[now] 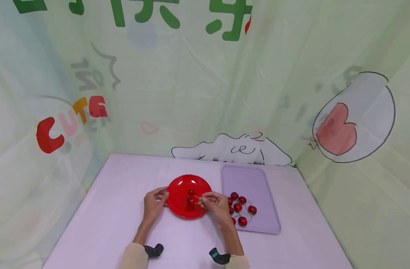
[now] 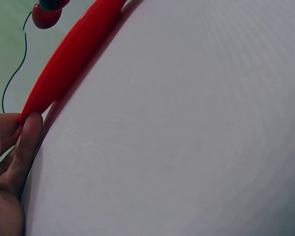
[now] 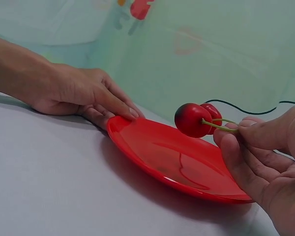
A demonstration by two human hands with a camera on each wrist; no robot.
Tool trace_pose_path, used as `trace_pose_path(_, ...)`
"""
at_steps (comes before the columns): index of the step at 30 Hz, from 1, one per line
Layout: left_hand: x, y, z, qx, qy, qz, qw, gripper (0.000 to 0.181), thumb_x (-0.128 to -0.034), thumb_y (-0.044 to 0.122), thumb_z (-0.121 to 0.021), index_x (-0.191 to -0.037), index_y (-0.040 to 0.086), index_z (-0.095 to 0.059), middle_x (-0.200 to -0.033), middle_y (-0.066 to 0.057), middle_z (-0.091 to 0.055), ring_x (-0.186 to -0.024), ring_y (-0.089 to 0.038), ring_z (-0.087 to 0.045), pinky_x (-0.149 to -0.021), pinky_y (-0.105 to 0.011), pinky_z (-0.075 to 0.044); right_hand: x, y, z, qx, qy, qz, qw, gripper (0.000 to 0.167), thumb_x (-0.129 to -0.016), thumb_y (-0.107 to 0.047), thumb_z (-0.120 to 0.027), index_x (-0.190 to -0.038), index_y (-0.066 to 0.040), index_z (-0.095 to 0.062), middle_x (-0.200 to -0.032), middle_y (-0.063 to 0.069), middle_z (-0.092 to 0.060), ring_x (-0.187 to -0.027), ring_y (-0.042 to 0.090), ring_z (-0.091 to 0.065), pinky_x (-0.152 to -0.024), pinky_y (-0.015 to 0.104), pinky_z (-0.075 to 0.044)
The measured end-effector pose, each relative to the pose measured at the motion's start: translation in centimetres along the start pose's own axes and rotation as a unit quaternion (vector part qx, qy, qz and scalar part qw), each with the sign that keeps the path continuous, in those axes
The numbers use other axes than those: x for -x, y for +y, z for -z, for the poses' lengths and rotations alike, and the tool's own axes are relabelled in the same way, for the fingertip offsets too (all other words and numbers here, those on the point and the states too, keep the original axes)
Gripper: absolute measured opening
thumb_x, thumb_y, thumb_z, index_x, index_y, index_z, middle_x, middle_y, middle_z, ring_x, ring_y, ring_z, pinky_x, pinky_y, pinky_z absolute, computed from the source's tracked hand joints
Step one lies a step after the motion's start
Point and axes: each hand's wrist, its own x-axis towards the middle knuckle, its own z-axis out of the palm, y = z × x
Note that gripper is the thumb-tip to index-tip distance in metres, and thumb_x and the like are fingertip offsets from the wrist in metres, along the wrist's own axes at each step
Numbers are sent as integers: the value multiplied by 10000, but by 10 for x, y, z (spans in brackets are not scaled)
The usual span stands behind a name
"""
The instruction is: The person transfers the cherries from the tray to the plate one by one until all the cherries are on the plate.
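A shiny red plate [image 1: 180, 207] is on the table, and my left hand [image 1: 153, 204] pinches its left rim between thumb and fingers. The left wrist view shows those fingers [image 2: 29, 135] on the plate's edge. Above the plate hang two red cherries [image 3: 191, 120] on thin green stems. My right hand [image 1: 219, 209] pinches these stems between thumb and fingertips, from the right. In the right wrist view the cherries are apart from the plate's surface [image 3: 157, 152], one partly behind the other.
To the right a light purple tray [image 1: 246, 181] holds several more cherries [image 1: 237, 207] with stems; my right hand and wrist hide some of them. A pale table [image 1: 117, 209] lies under everything. Printed curtains [image 1: 198, 93] hang behind the table and along both sides.
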Motion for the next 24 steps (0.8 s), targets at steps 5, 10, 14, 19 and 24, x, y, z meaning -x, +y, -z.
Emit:
trace_pose_path(5,-1,0,0,-45,3,15,10000,306,-1036,72,-741,-1340,40,-761,-1132,-197,-781,-730,-66,-716,-638,-167,-626,-1,0,-2,139,-6,34,9999,319,-1010,-68,-772,-1244,136,-698,-998,85,-833,-861,131,-816,-868,253,-678)
trace_pose_path(10,-1,0,0,-107,1,18,9999,310,-1038,82,-741,-1345,44,-759,-1138,-193,-787,-742,-83,-724,-645,-160,-624,-4,0,-5,134,28,-52,9999,292,-1010,-57,-768,-1241,115,-715,-1035,134,-833,-870,150,-820,-874,262,-678)
trace_pose_path(14,-2,-1,0,-133,-12,0,9999,311,-1037,85,-744,-1346,47,-760,-1136,-192,-789,-735,-74,-725,-649,-159,-624,-7,1,-11,119,10,-53,9999,296,-1007,-41,-766,-1243,127,-707,-1044,155,-834,-862,142,-822,-867,264,-680)
trace_pose_path(19,-2,-2,0,-125,-18,-58,9999,299,-1038,71,-739,-1332,24,-759,-1118,-200,-784,-711,-61,-718,-638,-168,-627,-9,2,-15,139,-70,-13,9999,288,-1007,-34,-762,-1236,130,-703,-1021,113,-842,-854,132,-823,-862,265,-680)
trace_pose_path(24,0,-1,0,-114,-23,-134,9998,297,-1040,64,-731,-1330,6,-756,-1110,-214,-780,-705,-63,-713,-635,-169,-627,-10,0,-18,72,-138,-48,9999,284,-1002,-27,-766,-1226,136,-701,-1016,112,-840,-846,131,-820,-859,268,-681)
